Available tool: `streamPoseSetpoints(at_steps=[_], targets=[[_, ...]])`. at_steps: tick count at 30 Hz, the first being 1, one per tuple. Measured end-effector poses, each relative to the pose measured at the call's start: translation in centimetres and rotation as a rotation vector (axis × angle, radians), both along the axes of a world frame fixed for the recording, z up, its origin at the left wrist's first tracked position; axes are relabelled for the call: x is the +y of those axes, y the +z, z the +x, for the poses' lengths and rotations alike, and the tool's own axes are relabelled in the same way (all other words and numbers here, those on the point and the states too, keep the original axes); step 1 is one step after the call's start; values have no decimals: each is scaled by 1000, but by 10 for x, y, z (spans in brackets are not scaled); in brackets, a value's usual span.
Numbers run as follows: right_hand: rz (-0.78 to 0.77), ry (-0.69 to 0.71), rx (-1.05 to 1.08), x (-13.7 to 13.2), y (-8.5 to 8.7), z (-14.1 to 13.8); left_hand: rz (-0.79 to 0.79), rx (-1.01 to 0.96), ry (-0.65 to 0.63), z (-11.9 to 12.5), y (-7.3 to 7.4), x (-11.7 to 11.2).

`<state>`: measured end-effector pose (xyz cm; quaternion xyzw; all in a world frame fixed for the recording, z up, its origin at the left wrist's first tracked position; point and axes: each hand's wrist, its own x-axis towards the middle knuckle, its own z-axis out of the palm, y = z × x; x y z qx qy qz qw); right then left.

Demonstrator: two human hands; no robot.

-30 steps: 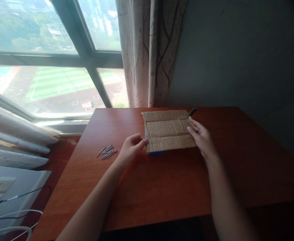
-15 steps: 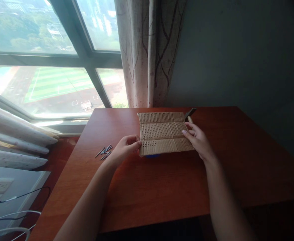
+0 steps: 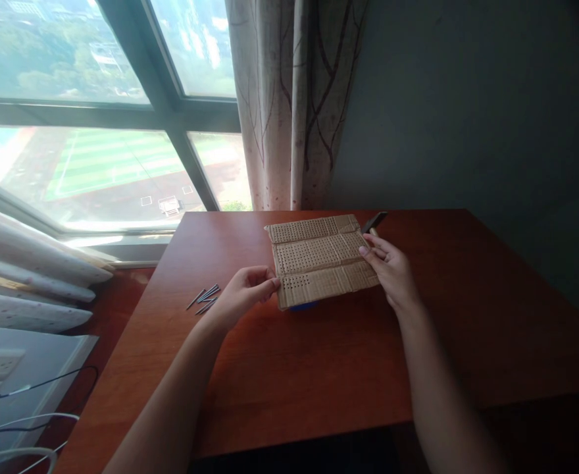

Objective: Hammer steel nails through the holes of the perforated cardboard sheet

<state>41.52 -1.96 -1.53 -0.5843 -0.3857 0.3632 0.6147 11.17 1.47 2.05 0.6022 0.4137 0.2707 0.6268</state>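
Two bare hands held a sheet of brown cardboard [image 3: 319, 257] between them, over the reddish-brown table [image 3: 299, 375]. The left hand [image 3: 247, 293] pinched the near left corner, thumb and fingers close together; the right hand [image 3: 391, 266] gripped the right edge, its thumb on top. Rows of small holes covered much of the sheet, except toward the right and in most of the nearest band. A blue object [image 3: 303, 305] showed beneath the near edge, mostly hidden. Several thin metal rods [image 3: 205, 297] lay left of the left hand, and a dark flat piece [image 3: 374, 222] jutted beyond the far right corner.
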Motion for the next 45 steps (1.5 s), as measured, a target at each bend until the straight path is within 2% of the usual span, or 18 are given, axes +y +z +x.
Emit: streamPoseSetpoints(at_steps=[7, 17, 23, 27, 37, 45], targets=[[105, -152, 71, 12, -6, -3, -21, 6, -11, -1, 0, 0], [118, -11, 242, 5, 4, -6, 18, -26, 29, 0, 2, -1], [139, -85, 247, 7, 4, -17, 38, -70, 51, -2, 1, 0], [112, -57, 218, 6, 3, -19, 40, -83, 59, -2, 3, -1], [105, 1, 222, 6, -1, -17, -26, 15, -66, -6, 9, -1], [57, 18, 237, 7, -9, -16, -86, 64, -148, -9, 5, 1]])
